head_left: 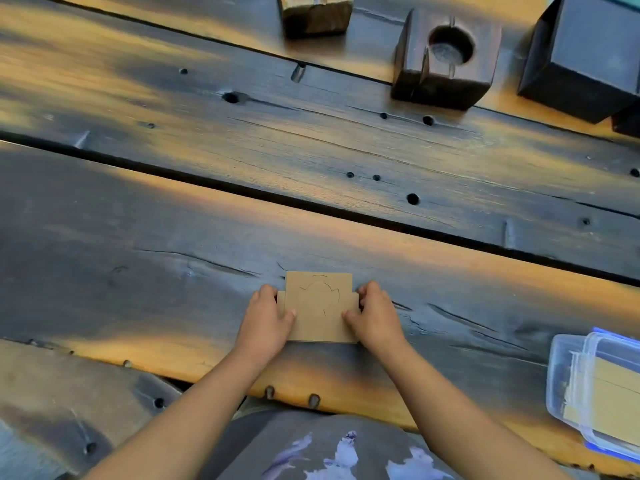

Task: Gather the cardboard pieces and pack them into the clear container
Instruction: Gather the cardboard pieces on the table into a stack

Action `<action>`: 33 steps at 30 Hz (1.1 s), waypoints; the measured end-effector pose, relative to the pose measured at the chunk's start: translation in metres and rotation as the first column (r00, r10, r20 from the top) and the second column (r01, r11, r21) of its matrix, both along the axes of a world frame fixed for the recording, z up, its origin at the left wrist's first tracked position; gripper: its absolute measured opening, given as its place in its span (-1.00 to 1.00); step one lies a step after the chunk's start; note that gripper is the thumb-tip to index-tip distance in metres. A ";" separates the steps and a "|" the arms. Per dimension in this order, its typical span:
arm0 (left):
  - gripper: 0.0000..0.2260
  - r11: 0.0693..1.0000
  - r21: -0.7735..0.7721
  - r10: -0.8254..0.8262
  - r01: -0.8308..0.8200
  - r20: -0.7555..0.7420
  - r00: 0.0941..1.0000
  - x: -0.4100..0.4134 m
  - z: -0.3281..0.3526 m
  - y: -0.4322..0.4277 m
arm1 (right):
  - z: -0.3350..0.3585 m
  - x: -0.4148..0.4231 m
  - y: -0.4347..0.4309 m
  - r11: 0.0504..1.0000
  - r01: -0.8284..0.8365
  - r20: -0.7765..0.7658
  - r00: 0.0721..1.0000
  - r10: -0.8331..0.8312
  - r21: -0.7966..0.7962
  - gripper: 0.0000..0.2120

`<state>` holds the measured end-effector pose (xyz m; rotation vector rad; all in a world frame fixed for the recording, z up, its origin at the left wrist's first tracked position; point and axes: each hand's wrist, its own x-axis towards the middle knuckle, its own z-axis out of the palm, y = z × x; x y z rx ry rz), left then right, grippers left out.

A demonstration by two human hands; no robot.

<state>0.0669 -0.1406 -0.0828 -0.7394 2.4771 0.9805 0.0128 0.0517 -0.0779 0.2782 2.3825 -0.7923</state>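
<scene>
A small stack of brown cardboard pieces (pixel 318 306) lies flat on the dark wooden table (pixel 173 237), near its front edge. The top piece has curved cut lines in it. My left hand (pixel 265 317) grips the stack's left side and my right hand (pixel 375 315) grips its right side, thumbs resting on top. The clear container (pixel 568 379) with blue clips stands at the right edge of the view, well apart from my hands. More cardboard pieces (pixel 609 403) lie inside it.
At the back stand a wooden block (pixel 313 13), a dark wooden block with a round hole (pixel 446 53) and a black box (pixel 585 57). A deep gap between planks (pixel 242 190) crosses the table. The front edge is rough, with my lap below.
</scene>
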 end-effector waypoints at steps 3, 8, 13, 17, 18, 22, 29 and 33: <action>-0.78 1.000 0.014 -0.020 0.020 0.017 1.000 0.002 0.001 -0.003 | 0.000 -0.001 0.003 1.000 0.018 0.028 0.999 -0.017 -0.023 -0.66; -0.72 0.999 0.043 0.015 -0.019 0.098 0.995 -0.002 0.003 -0.002 | -0.002 0.002 0.003 0.997 0.066 0.070 0.995 -0.064 -0.027 -0.69; -0.68 0.985 0.099 0.122 -0.140 0.167 0.978 -0.007 0.001 0.003 | -0.004 0.001 -0.003 0.988 0.149 0.090 0.985 -0.145 -0.041 -0.73; -0.65 0.990 0.077 0.101 -0.118 0.196 0.975 -0.009 0.001 0.007 | -0.005 0.000 -0.002 0.986 0.161 0.109 0.982 -0.155 -0.041 -0.72; -0.65 0.991 0.073 0.095 -0.112 0.198 0.975 -0.009 0.002 0.008 | -0.005 0.000 -0.001 0.985 0.164 0.107 0.982 -0.158 -0.044 -0.72; -0.67 0.994 0.074 0.063 -0.078 0.190 0.980 -0.011 0.008 0.015 | -0.002 0.007 0.007 0.970 0.228 0.105 0.970 -0.219 -0.080 -0.72; -0.66 0.995 0.104 -0.007 -0.004 0.105 0.994 -0.019 0.029 0.058 | 0.021 0.017 0.055 0.936 0.325 0.007 0.945 -0.327 -0.132 -0.72; -0.66 0.993 0.101 -0.063 0.062 0.015 0.998 -0.024 0.050 0.103 | 0.041 0.016 0.106 0.921 0.354 -0.048 0.929 -0.366 -0.164 -0.72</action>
